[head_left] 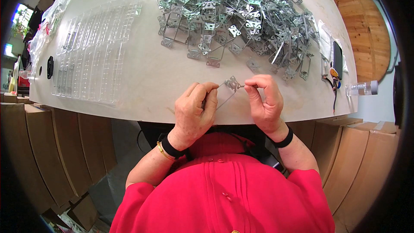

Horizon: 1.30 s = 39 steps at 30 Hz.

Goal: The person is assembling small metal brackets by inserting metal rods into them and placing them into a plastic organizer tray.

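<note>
Near the front edge of the table, my left hand (195,108) pinches a metal wire bracket (232,83), whose thin rods and small punched plate stick out toward the right. My right hand (265,103) is closed too, thumb against forefinger, on a thin dark metal pin (245,86) that meets the bracket's plate. Whether the pin is part of the bracket or a separate piece, I cannot tell. Beyond both hands lies a big heap of similar metal brackets (233,21), tangled together, with a few loose ones along its near side.
Clear plastic trays (92,56) with rows of compartments lie on the left, beside a small black object (50,67). At the right are a phone (337,60), a cable (334,92) and a clear bottle (360,89) by the table edge. Cardboard boxes (351,159) flank me.
</note>
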Tool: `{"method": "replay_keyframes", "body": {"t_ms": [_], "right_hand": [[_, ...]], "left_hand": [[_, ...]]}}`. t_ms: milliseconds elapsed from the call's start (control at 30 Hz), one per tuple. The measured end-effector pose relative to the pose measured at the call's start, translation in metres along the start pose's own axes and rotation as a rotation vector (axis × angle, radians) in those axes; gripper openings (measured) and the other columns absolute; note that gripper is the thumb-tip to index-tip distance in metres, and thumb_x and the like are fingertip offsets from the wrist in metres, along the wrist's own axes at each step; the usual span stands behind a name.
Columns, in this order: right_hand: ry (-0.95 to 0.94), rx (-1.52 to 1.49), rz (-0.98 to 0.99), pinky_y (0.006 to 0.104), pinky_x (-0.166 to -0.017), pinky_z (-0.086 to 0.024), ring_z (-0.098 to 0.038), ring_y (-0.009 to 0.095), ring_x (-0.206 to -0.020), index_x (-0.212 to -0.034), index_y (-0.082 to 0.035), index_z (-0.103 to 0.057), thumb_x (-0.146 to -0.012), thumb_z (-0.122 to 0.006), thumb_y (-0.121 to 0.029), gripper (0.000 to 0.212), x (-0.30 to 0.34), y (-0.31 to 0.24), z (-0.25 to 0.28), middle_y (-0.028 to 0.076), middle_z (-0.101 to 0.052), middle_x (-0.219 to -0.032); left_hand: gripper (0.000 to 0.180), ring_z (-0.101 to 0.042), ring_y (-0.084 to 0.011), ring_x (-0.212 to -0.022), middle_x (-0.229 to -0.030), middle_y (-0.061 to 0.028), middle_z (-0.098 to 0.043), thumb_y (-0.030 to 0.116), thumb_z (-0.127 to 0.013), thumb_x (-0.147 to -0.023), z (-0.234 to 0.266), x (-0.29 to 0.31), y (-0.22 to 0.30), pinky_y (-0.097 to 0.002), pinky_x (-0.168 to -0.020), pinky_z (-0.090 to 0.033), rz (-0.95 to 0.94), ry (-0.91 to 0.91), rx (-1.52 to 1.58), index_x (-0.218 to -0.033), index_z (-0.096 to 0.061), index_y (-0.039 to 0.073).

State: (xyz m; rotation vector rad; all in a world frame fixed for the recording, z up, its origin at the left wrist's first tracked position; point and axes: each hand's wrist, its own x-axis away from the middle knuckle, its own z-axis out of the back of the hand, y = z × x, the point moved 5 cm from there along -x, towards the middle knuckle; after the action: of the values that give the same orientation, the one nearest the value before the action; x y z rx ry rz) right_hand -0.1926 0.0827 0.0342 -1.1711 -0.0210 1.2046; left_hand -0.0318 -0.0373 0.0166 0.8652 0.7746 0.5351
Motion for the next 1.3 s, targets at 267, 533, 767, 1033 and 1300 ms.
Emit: {"method": "replay_keyframes", "body": {"t_ms": [267, 533, 767, 1033, 1300], "right_hand": [[0.007, -0.035, -0.069, 0.0293, -0.078, -0.053, -0.065, 0.020, -0.085, -0.110, -0.001, -0.068, -0.097, -0.072, 0.002, 0.014, 0.002, 0.009, -0.001, 0.010, -0.069, -0.102], [0.073, -0.285, -0.335, 0.0208, -0.075, -0.047, -0.055, 0.003, -0.084, -0.113, -0.003, -0.068, -0.104, -0.071, -0.009, 0.010, 0.011, 0.032, -0.003, -0.003, -0.064, -0.096], [0.092, -0.306, -0.355, 0.0200, -0.077, -0.047, -0.056, 0.004, -0.083, -0.113, -0.003, -0.068, -0.105, -0.071, -0.009, 0.011, 0.014, 0.034, -0.003, -0.004, -0.065, -0.096], [0.082, -0.330, -0.381, 0.0205, -0.077, -0.048, -0.057, 0.003, -0.085, -0.113, -0.003, -0.069, -0.104, -0.071, -0.011, 0.012, 0.015, 0.035, -0.003, -0.004, -0.066, -0.096], [0.065, -0.340, -0.384, 0.0205, -0.077, -0.048, -0.057, 0.003, -0.085, -0.113, -0.004, -0.069, -0.104, -0.071, -0.009, 0.011, 0.013, 0.034, -0.004, -0.005, -0.065, -0.096]], "left_hand": [[0.008, -0.057, -0.0203, -0.064, -0.077, -0.0105, -0.061, 0.003, -0.070, -0.097, 0.000, -0.003, 0.004, -0.0332, -0.060, -0.046, 0.049, -0.069, -0.052, -0.104, -0.073, 0.002], [0.007, -0.058, -0.0241, -0.073, -0.091, -0.0123, -0.062, 0.003, -0.072, -0.096, 0.013, -0.007, 0.018, -0.0336, -0.065, -0.047, 0.038, -0.073, -0.042, -0.102, -0.074, 0.002], [0.016, -0.064, -0.0307, -0.094, -0.103, -0.0128, -0.065, -0.001, -0.076, -0.087, 0.022, -0.003, 0.013, -0.0402, -0.081, -0.053, -0.192, -0.125, -0.302, -0.103, -0.076, 0.002], [0.025, -0.065, -0.0375, -0.106, -0.113, -0.0176, -0.068, -0.004, -0.072, -0.086, 0.026, 0.004, 0.019, -0.0454, -0.091, -0.053, -0.229, -0.031, -0.474, -0.111, -0.070, 0.000], [0.023, -0.063, -0.0370, -0.092, -0.101, -0.0170, -0.065, 0.007, -0.078, -0.087, 0.005, 0.016, 0.035, -0.0454, -0.081, -0.052, -0.185, -0.094, -0.307, -0.107, -0.068, 0.001]]}}
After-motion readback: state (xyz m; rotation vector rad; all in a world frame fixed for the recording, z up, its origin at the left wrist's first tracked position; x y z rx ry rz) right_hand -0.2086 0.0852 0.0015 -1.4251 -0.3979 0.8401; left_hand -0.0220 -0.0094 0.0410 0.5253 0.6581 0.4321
